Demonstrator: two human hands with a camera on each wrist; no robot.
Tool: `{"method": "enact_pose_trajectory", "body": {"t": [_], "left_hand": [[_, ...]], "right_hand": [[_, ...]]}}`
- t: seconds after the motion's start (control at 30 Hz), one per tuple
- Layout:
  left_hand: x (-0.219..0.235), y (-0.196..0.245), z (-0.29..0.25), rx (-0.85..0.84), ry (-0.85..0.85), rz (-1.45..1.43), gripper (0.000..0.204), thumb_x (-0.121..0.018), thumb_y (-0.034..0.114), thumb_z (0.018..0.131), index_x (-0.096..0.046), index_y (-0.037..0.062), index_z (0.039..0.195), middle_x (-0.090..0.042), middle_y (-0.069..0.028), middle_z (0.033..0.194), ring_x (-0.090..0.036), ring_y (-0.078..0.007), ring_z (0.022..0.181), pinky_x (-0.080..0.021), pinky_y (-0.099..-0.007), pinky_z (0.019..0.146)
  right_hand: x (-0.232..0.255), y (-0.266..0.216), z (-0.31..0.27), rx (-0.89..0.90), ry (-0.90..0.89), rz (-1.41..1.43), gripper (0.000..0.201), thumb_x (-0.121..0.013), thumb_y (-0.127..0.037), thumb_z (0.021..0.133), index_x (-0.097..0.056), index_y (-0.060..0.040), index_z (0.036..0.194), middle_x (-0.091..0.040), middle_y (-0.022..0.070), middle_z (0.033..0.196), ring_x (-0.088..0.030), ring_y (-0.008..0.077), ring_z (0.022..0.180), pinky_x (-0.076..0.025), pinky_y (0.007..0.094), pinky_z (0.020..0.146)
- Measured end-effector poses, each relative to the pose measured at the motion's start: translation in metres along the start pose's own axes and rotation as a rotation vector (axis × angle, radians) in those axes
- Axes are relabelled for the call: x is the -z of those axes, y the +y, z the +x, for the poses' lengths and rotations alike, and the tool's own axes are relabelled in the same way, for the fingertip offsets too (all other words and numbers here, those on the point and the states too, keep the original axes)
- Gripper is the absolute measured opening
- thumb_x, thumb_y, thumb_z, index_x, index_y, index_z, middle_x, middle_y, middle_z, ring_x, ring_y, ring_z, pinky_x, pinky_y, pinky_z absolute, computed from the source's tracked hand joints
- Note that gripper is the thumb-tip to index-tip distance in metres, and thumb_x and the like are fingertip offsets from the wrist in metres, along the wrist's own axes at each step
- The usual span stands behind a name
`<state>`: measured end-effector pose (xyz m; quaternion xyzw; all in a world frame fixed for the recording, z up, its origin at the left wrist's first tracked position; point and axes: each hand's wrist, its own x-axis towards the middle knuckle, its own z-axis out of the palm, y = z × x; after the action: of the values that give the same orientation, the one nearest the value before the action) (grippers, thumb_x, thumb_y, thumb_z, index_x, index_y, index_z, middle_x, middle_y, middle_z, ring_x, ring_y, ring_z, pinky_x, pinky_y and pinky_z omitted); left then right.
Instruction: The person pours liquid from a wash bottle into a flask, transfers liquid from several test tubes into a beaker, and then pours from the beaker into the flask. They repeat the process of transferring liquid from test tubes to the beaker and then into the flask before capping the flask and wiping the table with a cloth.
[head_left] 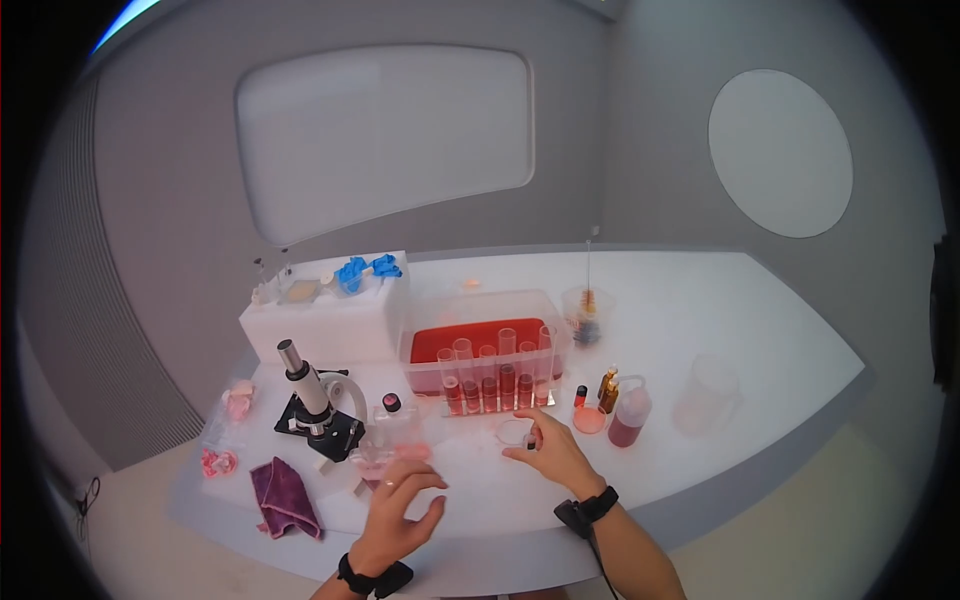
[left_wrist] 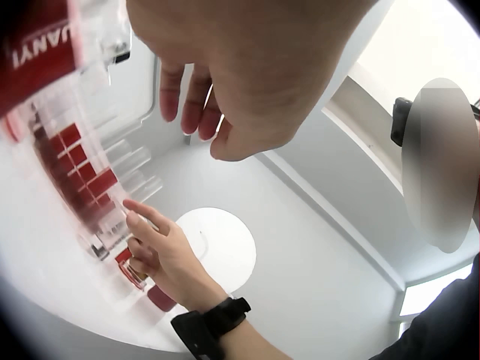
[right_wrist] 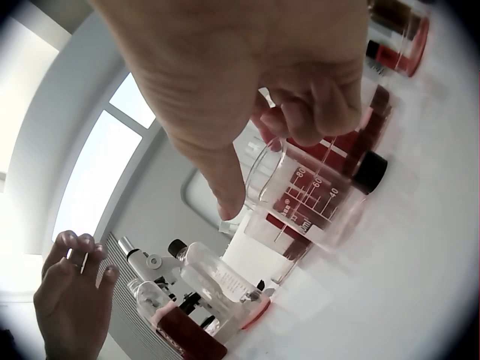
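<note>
My right hand (head_left: 555, 455) reaches low over a clear glass beaker (right_wrist: 311, 199) with white volume marks. Thumb and bent fingers are spread about its rim, the thumb tip just off the glass in the right wrist view. A small black cap (right_wrist: 369, 172) lies close beside the beaker's base. My left hand (head_left: 398, 515), wearing a ring, hovers above the table's front edge, fingers loosely curved and holding nothing. Near it are a clear bottle with a dark cap (right_wrist: 217, 277) and a bottle of red liquid (right_wrist: 187, 330).
Behind the beaker, a rack of test tubes (head_left: 490, 392) with red liquid fronts a tub of red liquid (head_left: 480, 340). Small bottles (head_left: 608, 392), a pink dish (head_left: 589, 418) and a wash bottle (head_left: 630, 415) stand right. A microscope (head_left: 318, 405) and purple cloth (head_left: 285, 495) are left.
</note>
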<state>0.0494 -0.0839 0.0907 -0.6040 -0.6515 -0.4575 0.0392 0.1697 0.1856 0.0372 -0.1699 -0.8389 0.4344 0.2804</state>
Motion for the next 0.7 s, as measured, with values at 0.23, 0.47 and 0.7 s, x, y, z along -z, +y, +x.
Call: {"method": "enact_pose_trajectory", "body": {"t": [0.23,0.47,0.7], "left_hand": [[0.059,-0.022,-0.029,-0.006,0.367,0.402,0.045,-0.072,-0.007,0.074,-0.065,0.0014,0.118,-0.064,-0.0177,0.121,-0.064,-0.0365,0.11,-0.052,-0.0431,0.097],[0.048,-0.088,-0.048,0.312,0.177,-0.006,0.092,-0.082,0.002,0.076,-0.037,-0.0007,0.156,-0.058,-0.021,0.145,-0.059,-0.032,0.136,-0.048,-0.0447,0.116],[0.044,-0.096,-0.043,0.433,0.102,-0.118,0.061,-0.079,-0.003,0.079,-0.052,-0.001,0.134,-0.064,-0.0115,0.126,-0.066,-0.0214,0.116,-0.057,-0.0364,0.1]], "right_hand": [[-0.013,0.027,0.0,0.176,0.104,-0.041,0.074,-0.088,-0.021,0.084,-0.052,-0.0037,0.147,-0.058,0.0104,0.103,-0.056,0.0243,0.085,-0.051,0.0335,0.072],[0.04,-0.04,-0.023,0.249,0.206,0.005,0.066,-0.085,-0.015,0.087,-0.054,-0.0054,0.144,-0.055,0.0098,0.113,-0.058,0.0198,0.088,-0.052,0.033,0.073],[0.133,0.014,-0.054,0.234,0.629,-0.137,0.066,-0.086,-0.019,0.088,-0.054,-0.0044,0.144,-0.057,0.01,0.118,-0.059,0.0202,0.103,-0.052,0.0356,0.086]]}}
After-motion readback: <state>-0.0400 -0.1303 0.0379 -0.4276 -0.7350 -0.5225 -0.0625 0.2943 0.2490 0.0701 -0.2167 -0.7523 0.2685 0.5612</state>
